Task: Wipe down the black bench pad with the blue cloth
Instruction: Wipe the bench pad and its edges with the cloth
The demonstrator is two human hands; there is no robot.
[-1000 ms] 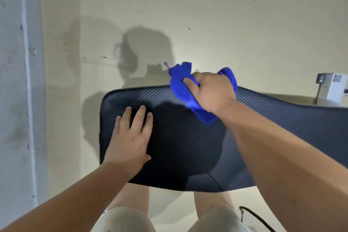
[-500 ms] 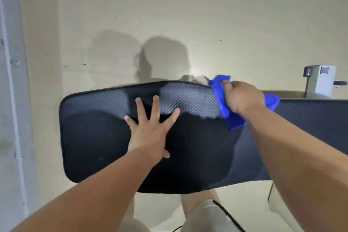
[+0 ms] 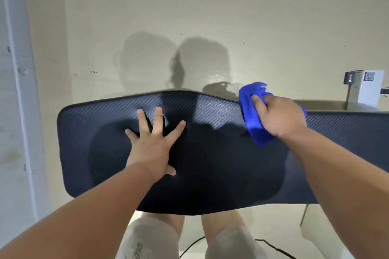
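Note:
The black bench pad (image 3: 88, 132), with a woven carbon-like texture, spans the view from left to right in front of me. My left hand (image 3: 152, 143) lies flat on its left-middle part, fingers spread wide. My right hand (image 3: 277, 114) grips the bunched blue cloth (image 3: 251, 120) and presses it onto the pad at its far edge, right of centre. Part of the cloth sticks out past the far edge and part hangs below my hand.
A pale floor lies beyond the pad, with a light wall and vertical trim (image 3: 21, 90) at the left. A white box-like part (image 3: 368, 92) of the equipment stands at the far right. My legs and a black cable (image 3: 273, 247) show below the pad.
My right hand has slid the blue cloth along the pad's far edge to the right. My left hand has spread its fingers and stays pressed on the pad. The view has shifted right.

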